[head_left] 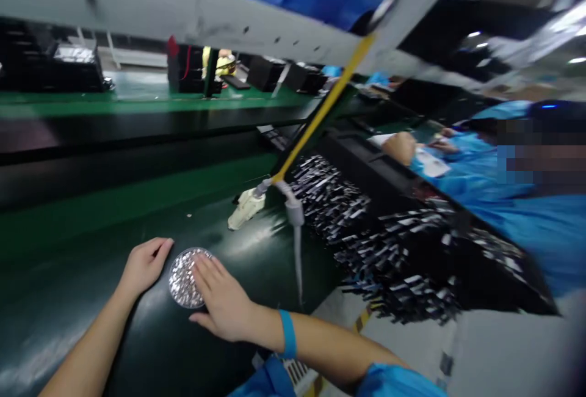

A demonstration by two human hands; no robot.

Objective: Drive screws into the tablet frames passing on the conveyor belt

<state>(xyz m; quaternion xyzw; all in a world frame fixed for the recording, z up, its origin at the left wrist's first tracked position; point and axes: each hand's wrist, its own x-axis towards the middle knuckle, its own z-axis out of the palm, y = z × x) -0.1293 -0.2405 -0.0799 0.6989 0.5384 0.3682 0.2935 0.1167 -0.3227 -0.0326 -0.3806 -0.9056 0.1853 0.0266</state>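
A round clear dish [179, 290] filled with small shiny silver pieces sits on the dark green bench top. My right hand [224, 302] reaches over its right side, fingers stretched out and lying on the pieces, thumb apart. A blue band [288, 334] circles my right wrist. Just left of the dish, my left hand [144, 265] rests on the bench with its fingers curled in and thumb pointing forward. Nothing shows in it.
Beyond the dish lies a pale power-cord connector [247, 207] by a yellow-striped post [327, 107]. At right, a black tray [499, 287] and heaps of dark, shiny strips [398, 262] crowd the bench. A co-worker in blue [526, 220] sits there. A grey beam [183, 12] crosses above.
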